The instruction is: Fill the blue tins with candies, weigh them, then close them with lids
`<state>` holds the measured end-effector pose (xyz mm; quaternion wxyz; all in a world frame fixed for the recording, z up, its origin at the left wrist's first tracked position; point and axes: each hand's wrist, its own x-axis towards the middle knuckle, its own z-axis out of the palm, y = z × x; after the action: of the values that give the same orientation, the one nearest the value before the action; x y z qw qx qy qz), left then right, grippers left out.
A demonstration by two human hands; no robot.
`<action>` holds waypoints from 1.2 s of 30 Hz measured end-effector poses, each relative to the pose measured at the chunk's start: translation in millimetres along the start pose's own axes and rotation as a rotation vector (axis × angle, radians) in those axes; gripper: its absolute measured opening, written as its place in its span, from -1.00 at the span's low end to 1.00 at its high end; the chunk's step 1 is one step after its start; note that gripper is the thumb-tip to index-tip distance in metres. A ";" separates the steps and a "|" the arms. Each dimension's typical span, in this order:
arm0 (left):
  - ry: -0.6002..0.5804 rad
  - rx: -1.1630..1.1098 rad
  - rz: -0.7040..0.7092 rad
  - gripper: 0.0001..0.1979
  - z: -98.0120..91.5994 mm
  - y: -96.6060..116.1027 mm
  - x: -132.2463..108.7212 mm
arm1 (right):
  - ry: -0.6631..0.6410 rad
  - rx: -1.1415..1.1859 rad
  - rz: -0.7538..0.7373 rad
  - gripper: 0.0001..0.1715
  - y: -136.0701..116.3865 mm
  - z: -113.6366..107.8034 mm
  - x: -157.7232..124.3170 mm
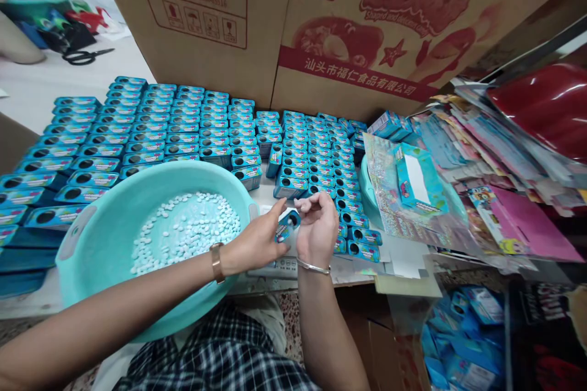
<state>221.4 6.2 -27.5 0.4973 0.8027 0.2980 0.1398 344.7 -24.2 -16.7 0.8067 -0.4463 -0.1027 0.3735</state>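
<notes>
My left hand (259, 241), with a watch on its wrist, grips a small blue candy box (287, 229) between thumb and fingers. The box is tilted, its dark round opening facing up toward the right. Beside that opening my right hand (316, 226) is curled, palm inward, with a bangle at the wrist. Its fingertips look pale, and I cannot make out what they hold. Under my left forearm a turquoise basin (98, 256) contains many small white candies (202, 226). A pale flat device (279, 267), partly hidden by my hands, lies beneath the box.
Rows of upright blue boxes (151, 128) fill the table behind the basin. A large cardboard carton (257, 18) stands at the back. To the right are a packet-topped turquoise tub (367, 180) and stacked printed sheets (477, 146). Scissors (87, 56) lie far left; more boxes (472, 342) sit low right.
</notes>
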 end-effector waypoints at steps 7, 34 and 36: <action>0.202 0.008 0.029 -0.28 -68.3 4.1 -14.3 | 0.020 0.403 0.271 -0.72 -32.1 -29.5 19.2; -0.014 0.590 0.353 -0.47 -56.2 -1.8 -2.7 | 0.095 0.232 0.124 -0.76 -14.3 -9.4 6.2; 0.021 0.476 0.321 -0.46 -50.5 -5.0 -5.0 | 0.069 0.160 0.068 -0.76 -5.2 -3.5 3.3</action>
<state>189.5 41.0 -8.0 0.2631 0.9324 0.1965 0.1511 351.4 -25.9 -15.2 0.8296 -0.3964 -0.0298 0.3920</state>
